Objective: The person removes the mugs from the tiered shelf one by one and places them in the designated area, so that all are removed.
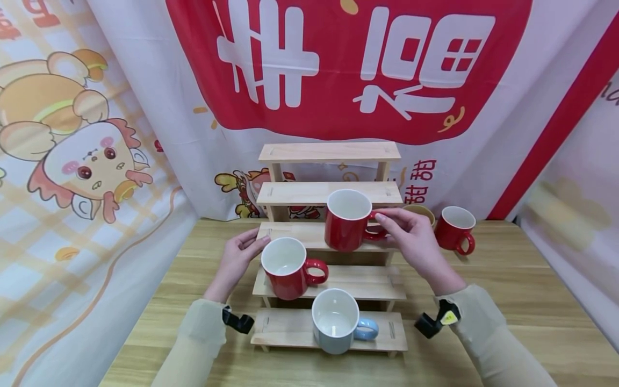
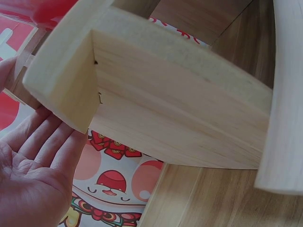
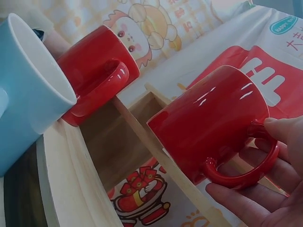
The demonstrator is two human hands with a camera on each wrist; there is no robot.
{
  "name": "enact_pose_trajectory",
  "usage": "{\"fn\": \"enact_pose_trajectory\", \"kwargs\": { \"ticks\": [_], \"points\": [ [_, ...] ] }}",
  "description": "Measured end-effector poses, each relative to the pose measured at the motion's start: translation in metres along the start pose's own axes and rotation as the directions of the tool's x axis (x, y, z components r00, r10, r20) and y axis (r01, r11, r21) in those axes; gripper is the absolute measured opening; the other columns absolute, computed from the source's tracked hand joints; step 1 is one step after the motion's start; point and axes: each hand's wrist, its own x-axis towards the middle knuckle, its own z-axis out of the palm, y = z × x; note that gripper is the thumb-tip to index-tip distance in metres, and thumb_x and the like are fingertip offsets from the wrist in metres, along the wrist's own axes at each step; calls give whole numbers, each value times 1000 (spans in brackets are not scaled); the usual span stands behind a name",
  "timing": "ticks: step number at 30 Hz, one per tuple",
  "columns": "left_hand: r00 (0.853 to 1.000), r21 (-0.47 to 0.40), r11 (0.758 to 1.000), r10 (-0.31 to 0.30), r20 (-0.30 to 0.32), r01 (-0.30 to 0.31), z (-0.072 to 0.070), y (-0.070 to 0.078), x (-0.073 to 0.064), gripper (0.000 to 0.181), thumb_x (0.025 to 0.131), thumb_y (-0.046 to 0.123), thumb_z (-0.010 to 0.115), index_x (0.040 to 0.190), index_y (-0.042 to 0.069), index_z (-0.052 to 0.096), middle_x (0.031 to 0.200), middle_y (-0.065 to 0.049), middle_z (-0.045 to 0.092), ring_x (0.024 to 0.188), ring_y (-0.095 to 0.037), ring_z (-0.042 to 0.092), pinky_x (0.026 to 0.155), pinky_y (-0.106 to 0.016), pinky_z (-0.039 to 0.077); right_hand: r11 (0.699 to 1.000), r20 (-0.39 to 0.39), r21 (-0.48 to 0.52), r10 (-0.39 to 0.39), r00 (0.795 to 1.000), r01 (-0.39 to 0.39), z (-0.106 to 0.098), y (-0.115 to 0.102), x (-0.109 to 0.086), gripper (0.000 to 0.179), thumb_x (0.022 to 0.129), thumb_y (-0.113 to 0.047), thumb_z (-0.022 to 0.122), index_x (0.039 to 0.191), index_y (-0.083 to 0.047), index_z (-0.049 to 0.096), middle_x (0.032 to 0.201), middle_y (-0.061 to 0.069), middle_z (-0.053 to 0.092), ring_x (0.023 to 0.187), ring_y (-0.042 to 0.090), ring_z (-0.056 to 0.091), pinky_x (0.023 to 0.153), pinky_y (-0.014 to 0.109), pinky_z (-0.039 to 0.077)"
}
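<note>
A red mug (image 1: 344, 226) with a white inside is at the middle tier of the stepped wooden stand (image 1: 300, 234). My right hand (image 1: 411, 236) pinches its handle, seen close up in the right wrist view; I cannot tell whether its base touches the board. At the left end of that tier, my left hand (image 1: 240, 258) grips the board, with its fingers (image 2: 52, 142) against the wood in the left wrist view. Another red mug (image 1: 286, 271) stands one tier lower, handle to the right. On the lowest tier sits a light blue mug (image 1: 333, 325).
Right of the stand, another red mug (image 1: 454, 228) stands on the wooden table (image 1: 503, 301). A tan round-rimmed object (image 1: 419, 211) is partly hidden behind my right hand. Printed cloth (image 1: 159, 107) hangs behind and at both sides.
</note>
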Motion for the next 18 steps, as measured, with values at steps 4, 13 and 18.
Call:
{"fn": "enact_pose_trajectory", "kwargs": {
  "ticks": [4,13,18],
  "points": [
    [1000,-4,1000,6,1,-6,0,-1,0,59,94,32,77,141,0,57,129,-20,66,113,-21,67,98,-30,53,999,-2,37,-5,1000,5,1,1,0,46,97,-39,70,130,-7,68,125,12,69,109,26,69,84,36,60],
    [1000,1,1000,-3,0,3,0,1,-1,61,94,34,77,142,1,57,131,-19,65,116,-24,66,99,-30,52,998,-17,59,-1,1000,2,1,4,-1,47,97,-41,70,130,-7,68,125,12,69,108,24,69,84,36,60],
    [1000,5,1000,-6,4,6,-1,1,-2,62,94,34,77,143,1,56,132,-19,64,117,-25,65,99,-31,52,998,-47,57,-17,999,20,-1,5,-4,47,98,-38,70,131,-4,67,123,14,70,105,24,71,82,36,61]
  ]
}}
